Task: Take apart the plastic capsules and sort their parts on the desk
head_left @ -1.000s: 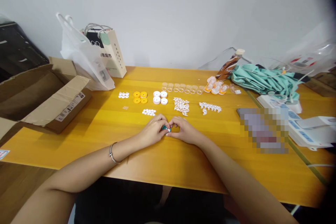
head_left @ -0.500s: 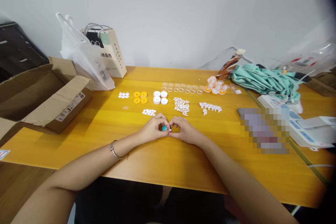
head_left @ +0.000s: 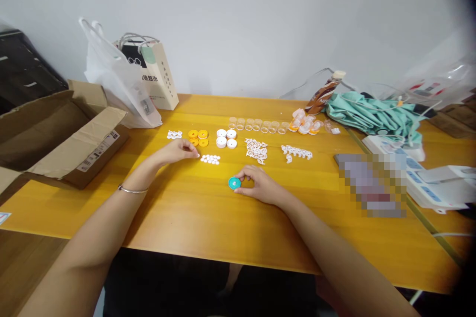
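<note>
My right hand [head_left: 258,185] pinches a teal round disc [head_left: 234,184] by its right edge, between thumb and fingers. A small pale piece shows at the disc's middle. My left hand [head_left: 178,151] hangs over the table at the left, its fingertips drawn together; what they hold, if anything, is too small to make out. Just right of those fingertips lies a cluster of small white round pieces [head_left: 210,159]. Behind the left hand are yellow round caps [head_left: 203,134], partly covered by it, and white stemmed pieces [head_left: 174,134].
White round caps [head_left: 231,133], white openwork pieces [head_left: 256,150] and a white toothed strip [head_left: 297,151] lie mid-table. Clear cups [head_left: 261,125] line the back. A brown bottle [head_left: 325,93], green cloth [head_left: 372,113] and power strip [head_left: 420,173] sit right; an open carton [head_left: 100,148] stands left.
My left hand has let go of the teal disc and moved left and away from me, beside the small white pieces. My right hand stays in place, with the disc now in full view.
</note>
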Tool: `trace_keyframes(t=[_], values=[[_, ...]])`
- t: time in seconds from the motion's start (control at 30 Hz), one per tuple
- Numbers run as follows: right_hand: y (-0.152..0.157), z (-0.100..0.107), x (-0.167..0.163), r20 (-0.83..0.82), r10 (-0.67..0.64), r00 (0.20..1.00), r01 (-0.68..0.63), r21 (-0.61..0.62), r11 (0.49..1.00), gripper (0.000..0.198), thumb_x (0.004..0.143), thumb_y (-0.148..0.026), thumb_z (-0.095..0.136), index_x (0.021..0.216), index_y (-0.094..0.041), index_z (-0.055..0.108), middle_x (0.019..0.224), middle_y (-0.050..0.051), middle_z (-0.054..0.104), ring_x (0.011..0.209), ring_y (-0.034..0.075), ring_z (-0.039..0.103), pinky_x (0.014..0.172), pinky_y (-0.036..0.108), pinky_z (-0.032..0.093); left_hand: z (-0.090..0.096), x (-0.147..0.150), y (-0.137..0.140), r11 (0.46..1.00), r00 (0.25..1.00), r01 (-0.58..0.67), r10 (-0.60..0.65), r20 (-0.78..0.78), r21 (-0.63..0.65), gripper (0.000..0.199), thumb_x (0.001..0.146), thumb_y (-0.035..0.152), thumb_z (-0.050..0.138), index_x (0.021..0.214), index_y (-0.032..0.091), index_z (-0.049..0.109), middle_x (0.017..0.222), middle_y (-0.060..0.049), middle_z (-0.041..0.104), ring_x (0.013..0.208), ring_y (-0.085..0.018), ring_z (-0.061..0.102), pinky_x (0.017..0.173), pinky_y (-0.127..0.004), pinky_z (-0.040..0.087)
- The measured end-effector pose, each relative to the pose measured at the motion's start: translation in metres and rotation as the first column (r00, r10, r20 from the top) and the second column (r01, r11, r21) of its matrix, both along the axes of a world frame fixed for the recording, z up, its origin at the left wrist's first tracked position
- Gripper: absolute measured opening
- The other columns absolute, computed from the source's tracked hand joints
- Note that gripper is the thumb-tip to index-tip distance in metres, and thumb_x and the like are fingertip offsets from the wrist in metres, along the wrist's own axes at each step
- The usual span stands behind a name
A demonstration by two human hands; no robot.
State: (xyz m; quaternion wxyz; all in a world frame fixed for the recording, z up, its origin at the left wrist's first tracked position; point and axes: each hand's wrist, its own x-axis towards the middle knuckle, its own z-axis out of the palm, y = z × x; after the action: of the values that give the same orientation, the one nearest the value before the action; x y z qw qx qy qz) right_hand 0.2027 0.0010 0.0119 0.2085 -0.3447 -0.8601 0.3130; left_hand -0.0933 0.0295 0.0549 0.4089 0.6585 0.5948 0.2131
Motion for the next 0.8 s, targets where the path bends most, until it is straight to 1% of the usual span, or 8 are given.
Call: trace_keyframes(t=[0.23, 0.53, 0.57, 0.63, 0.67, 0.7, 0.73, 0.8], values=[[0.000, 0.000, -0.001, 0.003, -0.004, 1.000, 0.004, 0.003, 1.000, 0.020, 0.069, -0.028, 0.069, 0.084, -0.020, 0.058, 0.085, 0.002, 0.059, 0.082, 0.017, 0.055, 0.075, 0.031, 0.041, -0.022, 0.010, 0.005, 0.997, 1.000, 0.015, -0.016, 0.021, 0.073, 0.018, 0.065, 0.031, 0.065, 0.072, 0.015, 0.067, 0.075, -0.003, 0.068, 0.072, -0.015, 0.059, 0.071, -0.028, 0.045], [-0.001, 0.002, -0.001, 0.011, -0.005, 1.000, 0.004, 0.013, 1.000, 0.020, 0.070, -0.028, 0.069, 0.084, -0.020, 0.058, 0.084, 0.002, 0.059, 0.083, 0.017, 0.055, 0.076, 0.031, 0.040, -0.026, 0.013, 0.006, 0.995, 1.000, -0.005, 0.002, 0.025, 0.095, 0.018, 0.066, 0.032, 0.064, 0.071, 0.014, 0.062, 0.073, -0.003, 0.064, 0.068, -0.014, 0.056, 0.067, -0.027, 0.044], [-0.001, 0.003, -0.001, 0.013, -0.006, 1.000, 0.006, 0.015, 1.000, 0.020, 0.069, -0.028, 0.069, 0.084, -0.020, 0.058, 0.084, 0.002, 0.059, 0.083, 0.017, 0.055, 0.076, 0.031, 0.040, -0.025, 0.014, 0.006, 0.992, 1.000, -0.021, 0.019, 0.021, 0.127, 0.018, 0.067, 0.032, 0.063, 0.072, 0.014, 0.061, 0.074, -0.003, 0.063, 0.069, -0.014, 0.056, 0.068, -0.027, 0.044], [-0.001, 0.003, -0.001, 0.015, -0.006, 1.000, 0.006, 0.017, 1.000, 0.020, 0.069, -0.027, 0.069, 0.084, -0.021, 0.058, 0.084, 0.002, 0.059, 0.083, 0.017, 0.055, 0.077, 0.032, 0.040, -0.021, 0.018, 0.002, 0.965, 0.999, -0.047, 0.050, -0.005, 0.258, 0.018, 0.069, 0.031, 0.063, 0.075, 0.015, 0.059, 0.079, -0.003, 0.061, 0.074, -0.015, 0.055, 0.071, -0.028, 0.043], [-0.001, 0.004, -0.001, 0.016, -0.006, 1.000, 0.005, 0.016, 1.000, 0.020, 0.069, -0.027, 0.069, 0.085, -0.021, 0.058, 0.084, 0.002, 0.059, 0.083, 0.017, 0.055, 0.077, 0.032, 0.039, -0.018, 0.022, -0.002, 0.941, 0.999, -0.036, 0.047, -0.025, 0.336, 0.017, 0.071, 0.031, 0.063, 0.076, 0.015, 0.059, 0.081, -0.003, 0.060, 0.077, -0.015, 0.054, 0.073, -0.029, 0.042], [-0.001, 0.004, -0.001, 0.017, -0.005, 1.000, 0.005, 0.015, 1.000, 0.020, 0.069, -0.027, 0.069, 0.085, -0.021, 0.058, 0.084, 0.002, 0.059, 0.083, 0.017, 0.054, 0.077, 0.032, 0.039, -0.014, 0.027, -0.006, 0.915, 0.999, 0.002, 0.019, -0.048, 0.404, 0.016, 0.073, 0.031, 0.061, 0.078, 0.016, 0.059, 0.083, -0.003, 0.059, 0.080, -0.015, 0.054, 0.075, -0.029, 0.042], [-0.001, 0.004, -0.001, 0.018, -0.006, 1.000, 0.005, 0.013, 1.000, 0.020, 0.070, -0.026, 0.069, 0.085, -0.021, 0.058, 0.084, 0.002, 0.059, 0.083, 0.017, 0.054, 0.078, 0.032, 0.039, -0.011, 0.034, -0.012, 0.890, 0.997, 0.066, -0.039, -0.070, 0.452, 0.016, 0.076, 0.031, 0.060, 0.080, 0.016, 0.059, 0.084, -0.003, 0.059, 0.081, -0.015, 0.053, 0.075, -0.028, 0.042], [-0.001, 0.003, 0.000, 0.020, -0.005, 1.000, 0.004, 0.011, 1.000, 0.020, 0.070, -0.026, 0.069, 0.085, -0.020, 0.058, 0.084, 0.002, 0.058, 0.083, 0.016, 0.054, 0.077, 0.031, 0.039, -0.006, 0.048, -0.024, 0.846, 0.968, 0.249, -0.224, -0.110, 0.472, 0.015, 0.082, 0.031, 0.054, 0.087, 0.017, 0.060, 0.087, -0.003, 0.059, 0.082, -0.014, 0.053, 0.076, -0.027, 0.042]])
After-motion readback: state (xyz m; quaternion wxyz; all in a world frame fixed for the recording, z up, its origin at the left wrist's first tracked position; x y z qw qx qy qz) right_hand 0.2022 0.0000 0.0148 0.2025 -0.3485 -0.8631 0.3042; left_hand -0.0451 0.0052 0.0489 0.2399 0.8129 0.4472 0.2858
